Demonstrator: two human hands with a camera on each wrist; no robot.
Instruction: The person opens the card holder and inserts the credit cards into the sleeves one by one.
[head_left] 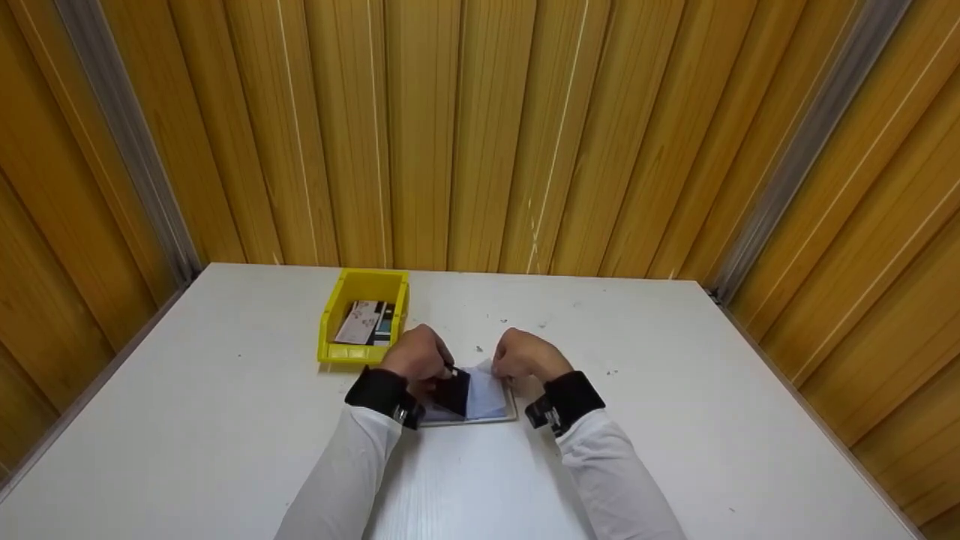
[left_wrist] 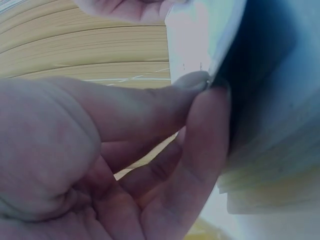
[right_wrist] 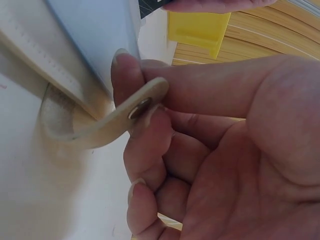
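Note:
A small card holder (head_left: 513, 411) with a pale cover and clear sleeve pages lies spread on the white table. On its left side my left hand (head_left: 418, 354) pinches a black card (head_left: 453, 394) by its edge between thumb and forefinger. That dark card (left_wrist: 260, 45) stands against the clear sleeves in the left wrist view. My right hand (head_left: 525, 355) pinches the edge of a bluish clear page (head_left: 486, 391) at the upper right. Across its fingers, in the right wrist view, curves the holder's beige strap (right_wrist: 107, 127) with a metal snap (right_wrist: 139, 108).
Behind my left hand stands a yellow bin (head_left: 325, 346) with several cards (head_left: 360, 322) inside. Wood-patterned walls (head_left: 480, 135) enclose the white table (head_left: 637, 450) at the back and sides.

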